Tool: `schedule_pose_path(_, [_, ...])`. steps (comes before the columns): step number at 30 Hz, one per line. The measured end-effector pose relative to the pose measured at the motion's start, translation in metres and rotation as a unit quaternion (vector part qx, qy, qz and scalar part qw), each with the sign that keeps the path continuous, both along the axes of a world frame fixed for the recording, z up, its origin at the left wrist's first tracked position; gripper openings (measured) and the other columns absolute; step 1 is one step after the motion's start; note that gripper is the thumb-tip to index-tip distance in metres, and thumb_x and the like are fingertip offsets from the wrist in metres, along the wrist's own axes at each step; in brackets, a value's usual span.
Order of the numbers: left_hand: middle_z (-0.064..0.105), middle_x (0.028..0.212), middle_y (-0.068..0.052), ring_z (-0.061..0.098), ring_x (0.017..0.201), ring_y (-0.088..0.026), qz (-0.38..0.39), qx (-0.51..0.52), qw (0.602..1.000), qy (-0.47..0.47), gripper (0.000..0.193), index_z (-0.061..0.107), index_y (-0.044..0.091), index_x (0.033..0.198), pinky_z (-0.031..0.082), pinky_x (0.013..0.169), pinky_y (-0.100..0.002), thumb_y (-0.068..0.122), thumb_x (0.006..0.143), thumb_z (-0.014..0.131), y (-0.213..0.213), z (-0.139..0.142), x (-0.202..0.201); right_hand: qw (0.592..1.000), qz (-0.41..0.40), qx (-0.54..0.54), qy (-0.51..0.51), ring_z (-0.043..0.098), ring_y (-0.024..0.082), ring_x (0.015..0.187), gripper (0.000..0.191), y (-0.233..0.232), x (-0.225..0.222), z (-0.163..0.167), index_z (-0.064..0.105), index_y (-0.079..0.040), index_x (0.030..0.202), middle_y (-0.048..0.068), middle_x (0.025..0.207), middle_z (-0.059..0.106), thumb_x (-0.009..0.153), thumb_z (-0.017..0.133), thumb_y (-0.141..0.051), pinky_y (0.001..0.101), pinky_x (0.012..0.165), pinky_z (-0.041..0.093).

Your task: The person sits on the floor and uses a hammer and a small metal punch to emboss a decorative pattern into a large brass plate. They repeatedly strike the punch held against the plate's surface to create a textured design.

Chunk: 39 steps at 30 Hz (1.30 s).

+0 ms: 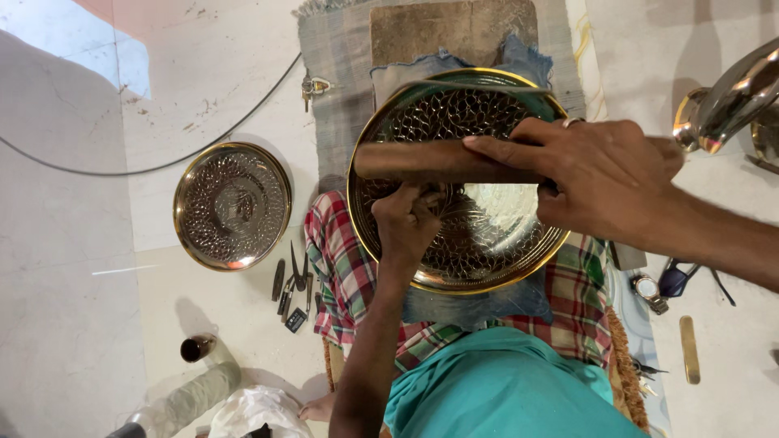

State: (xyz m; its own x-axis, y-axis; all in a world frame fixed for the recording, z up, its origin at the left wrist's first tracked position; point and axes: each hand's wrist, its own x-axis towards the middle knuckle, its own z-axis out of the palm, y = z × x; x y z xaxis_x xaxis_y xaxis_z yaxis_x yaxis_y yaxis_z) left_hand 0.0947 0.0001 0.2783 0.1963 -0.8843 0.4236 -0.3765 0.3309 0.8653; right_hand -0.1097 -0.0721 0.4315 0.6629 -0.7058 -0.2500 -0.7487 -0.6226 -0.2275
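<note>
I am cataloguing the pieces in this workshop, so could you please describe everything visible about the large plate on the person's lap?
The large plate is round, of shiny brass-like metal, with a smooth golden rim and a leaf-like engraved pattern across its silvery face. It rests on blue cloth over a checked wrap. The left hand presses a small tool to its centre; the right hand holds a brown wooden bar across it.

A pale, scuffed stone floor [73, 268] is seen throughout. A black cable [162, 166] is curved across it. A grey mat [333, 105] is laid at top, and daylight is cast upper left.
</note>
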Motion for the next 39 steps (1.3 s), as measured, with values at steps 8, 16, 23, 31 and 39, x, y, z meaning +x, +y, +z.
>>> schedule_pose_path(8, [0.077,0.099,-0.013,0.079,0.094,-0.022,-0.012,0.0,1.0,0.025,0.036,0.067,-0.006,0.111,0.068,0.083,-0.029,-0.019,0.084,0.047,0.001,0.003,0.003,0.961,-0.053,0.042,-0.268,0.064,0.017,0.072,0.097,0.003,-0.004,-0.006,0.036,-0.026,0.161,0.003,0.097,0.062,0.071,0.065,-0.003,0.0306,0.054,0.051])
schedule_pose_path(16, [0.077,0.094,-0.014,0.08,0.089,-0.024,-0.008,0.013,0.999,-0.034,0.037,0.07,-0.004,0.107,0.066,0.073,-0.03,-0.017,0.08,0.049,0.004,-0.003,0.005,0.99,-0.029,0.019,-0.134,0.064,0.016,0.061,0.103,0.007,-0.008,-0.01,0.04,-0.033,0.159,0.0,0.1,0.066,0.065,0.068,-0.001,0.0329,0.044,0.049])
schedule_pose_path(23, [0.078,0.093,-0.013,0.08,0.085,-0.024,0.001,0.034,0.998,-0.043,0.036,0.071,-0.002,0.106,0.064,0.063,-0.028,-0.015,0.081,0.049,0.007,-0.013,0.009,0.986,-0.079,0.022,-0.147,0.061,0.014,0.051,0.101,0.013,-0.008,-0.012,0.038,-0.033,0.156,-0.001,0.099,0.067,0.066,0.064,0.002,0.0298,0.043,0.045])
schedule_pose_path(31, [0.076,0.095,-0.016,0.08,0.086,-0.023,0.011,0.013,1.0,-0.021,0.037,0.07,-0.003,0.11,0.066,0.066,-0.028,-0.016,0.082,0.051,0.01,-0.008,0.007,0.995,-0.023,-0.035,-0.091,0.063,0.016,0.056,0.104,0.017,-0.011,-0.018,0.045,-0.032,0.157,0.001,0.112,0.068,0.06,0.072,-0.003,0.0321,0.044,0.049])
schedule_pose_path(39, [0.078,0.093,-0.013,0.079,0.08,-0.024,-0.003,0.008,0.997,-0.079,0.042,0.071,-0.001,0.112,0.063,0.069,-0.031,-0.017,0.076,0.055,0.009,-0.003,0.011,0.992,-0.052,0.068,-0.088,0.064,0.017,0.07,0.098,0.017,-0.008,-0.022,0.041,-0.034,0.161,0.0,0.124,0.063,0.072,0.068,-0.004,0.0347,0.052,0.052])
